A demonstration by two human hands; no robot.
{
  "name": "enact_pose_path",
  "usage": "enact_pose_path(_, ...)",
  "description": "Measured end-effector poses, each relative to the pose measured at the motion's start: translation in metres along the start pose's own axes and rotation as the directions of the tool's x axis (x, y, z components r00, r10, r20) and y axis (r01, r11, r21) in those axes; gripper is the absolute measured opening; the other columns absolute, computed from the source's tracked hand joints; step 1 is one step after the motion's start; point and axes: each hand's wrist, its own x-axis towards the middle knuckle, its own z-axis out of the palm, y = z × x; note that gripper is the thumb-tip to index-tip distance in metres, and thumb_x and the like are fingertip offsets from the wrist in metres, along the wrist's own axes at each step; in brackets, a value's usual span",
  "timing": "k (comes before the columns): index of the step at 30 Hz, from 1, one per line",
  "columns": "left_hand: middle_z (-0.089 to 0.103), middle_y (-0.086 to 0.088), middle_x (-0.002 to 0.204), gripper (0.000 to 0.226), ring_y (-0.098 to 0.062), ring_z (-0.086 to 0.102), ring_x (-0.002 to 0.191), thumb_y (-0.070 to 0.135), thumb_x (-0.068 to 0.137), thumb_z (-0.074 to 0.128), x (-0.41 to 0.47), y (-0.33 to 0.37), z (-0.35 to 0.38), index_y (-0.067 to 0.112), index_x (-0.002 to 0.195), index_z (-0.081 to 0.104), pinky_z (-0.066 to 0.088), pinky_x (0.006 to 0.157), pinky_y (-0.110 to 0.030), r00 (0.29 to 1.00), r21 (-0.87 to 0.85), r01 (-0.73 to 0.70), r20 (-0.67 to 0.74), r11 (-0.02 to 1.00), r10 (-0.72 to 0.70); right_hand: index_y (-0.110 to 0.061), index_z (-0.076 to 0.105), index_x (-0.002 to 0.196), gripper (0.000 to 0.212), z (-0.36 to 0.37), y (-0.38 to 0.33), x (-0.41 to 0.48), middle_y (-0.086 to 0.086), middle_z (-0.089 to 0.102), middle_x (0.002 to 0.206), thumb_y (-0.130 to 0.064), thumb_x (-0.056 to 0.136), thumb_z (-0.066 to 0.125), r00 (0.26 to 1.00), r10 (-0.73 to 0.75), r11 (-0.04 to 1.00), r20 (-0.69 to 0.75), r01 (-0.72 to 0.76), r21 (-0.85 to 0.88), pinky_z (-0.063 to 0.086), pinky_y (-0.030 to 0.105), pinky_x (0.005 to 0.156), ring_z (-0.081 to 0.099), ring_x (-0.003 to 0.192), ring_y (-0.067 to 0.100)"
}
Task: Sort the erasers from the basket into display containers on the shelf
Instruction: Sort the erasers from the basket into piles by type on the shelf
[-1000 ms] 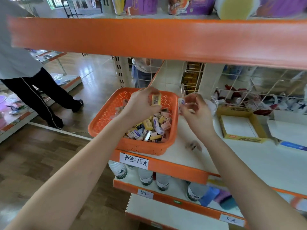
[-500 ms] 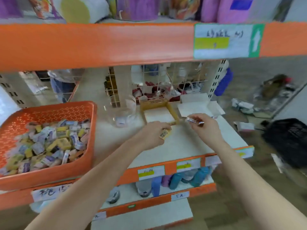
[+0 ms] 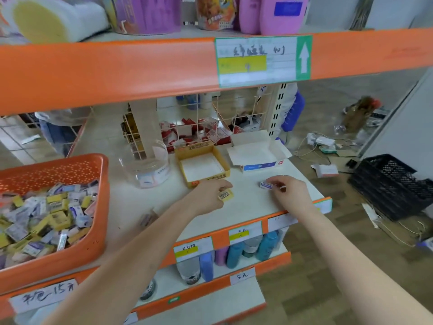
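Note:
An orange basket (image 3: 70, 165) full of several wrapped erasers sits at the left of the white shelf (image 3: 248, 207). My left hand (image 3: 208, 195) pinches a yellow eraser (image 3: 225, 195) just in front of the yellow open box (image 3: 201, 164). My right hand (image 3: 290, 192) pinches a white and blue eraser (image 3: 266, 185) in front of the white and blue open box (image 3: 257, 156). A clear plastic jar (image 3: 147, 164) with a few erasers inside stands left of the yellow box. Both boxes look empty.
An orange upper shelf edge (image 3: 117, 69) hangs overhead. A wire grid (image 3: 206, 123) backs the shelf. One small eraser (image 3: 146, 219) lies loose on the shelf near my left forearm. Bottles fill the shelf below. A black crate (image 3: 393, 184) and scattered litter lie on the floor at right.
My view swung right from the basket to the boxes. Both hands carried their erasers from above the basket to the shelf front, and have since lowered slightly.

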Motion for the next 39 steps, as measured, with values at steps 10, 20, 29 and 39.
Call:
enact_pose_path(10,0.053,-0.001,0.135,0.056,-0.013,0.048,0.124,0.011,0.085,0.060,-0.019,-0.002,-0.009,0.025,0.137,0.046,0.042,0.100,-0.031,0.994,-0.010,-0.012,-0.110,1.000,0.011,-0.016,0.070,0.103,0.027,0.012,-0.048,0.015,0.004,0.066,0.108,-0.002,0.084,0.057,0.977,-0.191,0.982,-0.100,0.191,-0.007,0.034,0.024,0.084,0.051,0.104,0.028)
enact_pose_path(20,0.061,0.006,0.124,0.043,-0.013,0.055,0.108,0.009,0.085,0.059,-0.106,-0.042,-0.087,0.020,0.126,0.058,0.034,0.085,-0.015,0.823,0.013,0.095,-0.564,0.995,-0.071,-0.011,0.071,0.103,0.021,0.068,-0.161,0.015,0.008,0.068,0.106,-0.007,0.085,0.062,0.886,-0.463,0.881,-0.007,0.461,0.109,0.031,0.023,0.086,0.055,0.105,0.028)
enact_pose_path(29,0.060,0.007,0.110,0.039,-0.007,0.054,0.090,0.011,0.088,0.061,-0.216,-0.119,-0.119,0.024,0.124,0.059,0.041,0.073,-0.019,0.609,-0.197,0.427,-0.659,0.883,-0.441,-0.012,0.069,0.108,0.025,0.107,-0.265,-0.003,0.008,0.066,0.111,-0.006,0.085,0.061,0.690,-0.718,0.690,0.094,0.687,0.227,0.029,0.016,0.084,0.056,0.107,0.024)
enact_pose_path(39,0.055,0.000,0.130,0.042,-0.018,0.056,0.102,0.020,0.086,0.066,-0.262,-0.156,-0.124,0.026,0.126,0.056,0.046,0.083,-0.031,0.676,-0.101,0.618,-0.439,0.780,-0.592,-0.020,0.054,0.131,0.044,0.135,-0.348,-0.019,0.000,0.056,0.126,-0.024,0.088,0.062,0.325,-0.772,0.451,0.546,0.886,0.111,0.038,0.023,0.088,0.051,0.114,0.017)
